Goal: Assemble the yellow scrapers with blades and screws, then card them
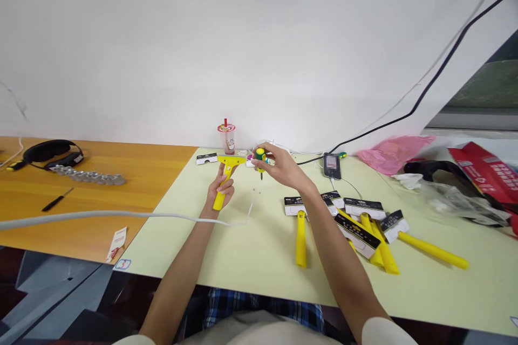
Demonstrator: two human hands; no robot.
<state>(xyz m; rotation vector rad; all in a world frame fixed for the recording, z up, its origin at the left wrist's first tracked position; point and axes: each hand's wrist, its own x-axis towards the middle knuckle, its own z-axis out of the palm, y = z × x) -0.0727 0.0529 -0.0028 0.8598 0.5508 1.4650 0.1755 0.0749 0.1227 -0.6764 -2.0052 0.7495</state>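
Observation:
My left hand [222,192] is wrapped around the handle of a yellow scraper [229,172], its wide head pointing up and away from me. Just to the right, my right hand [279,164] grips a short green-and-yellow screwdriver [261,155] with its tip pointing down. The screwdriver and the scraper head are close but apart. Tiny dark specks, perhaps screws [256,190], lie on the pale table [243,248] below the screwdriver.
Several yellow scrapers with black-and-white card covers [362,232] lie at right. Behind stand a lidded cup [227,139] and a small screen device [332,165]. Pink plastic [390,153] lies far right. A white cable [121,215] crosses from the left, near headphones [60,155].

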